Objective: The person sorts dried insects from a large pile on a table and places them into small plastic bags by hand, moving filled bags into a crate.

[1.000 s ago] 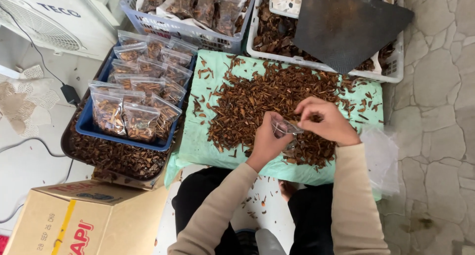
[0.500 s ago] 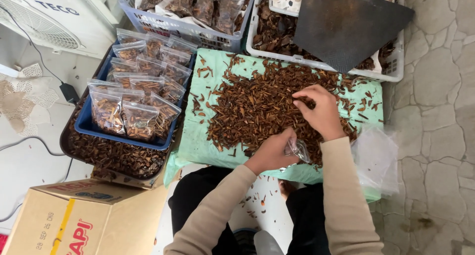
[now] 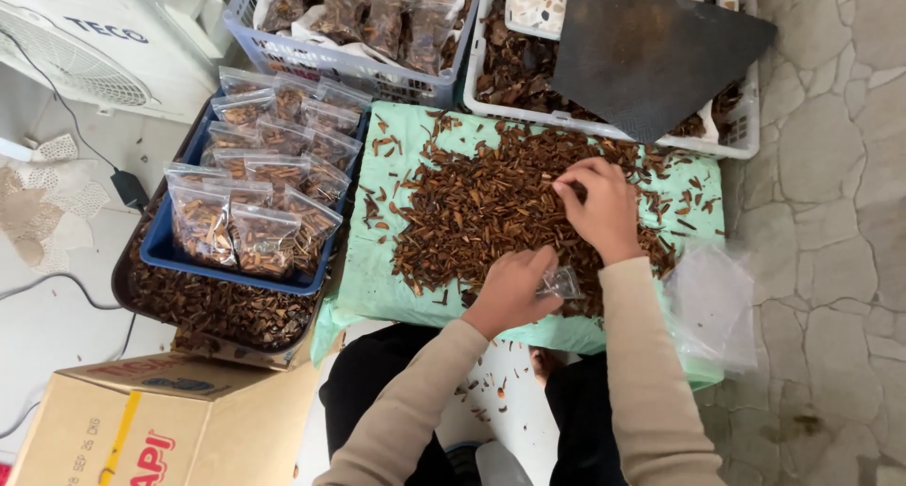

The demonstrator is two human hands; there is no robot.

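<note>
Head view: the left hand (image 3: 510, 293) pinches a small clear plastic bag (image 3: 563, 282) at the near edge of a heap of brown dried bark-like pieces (image 3: 491, 203), fingers closed on the bag's mouth. The right hand (image 3: 596, 206) rests on the heap farther back, fingers curled down into the pieces; whether it grips any I cannot tell. The heap lies on a pale green plastic sheet (image 3: 377, 278). To the left, a blue plastic tray (image 3: 160, 250) holds filled clear bags (image 3: 255, 231). A brown cardboard box (image 3: 142, 429) stands nearer the person.
</note>
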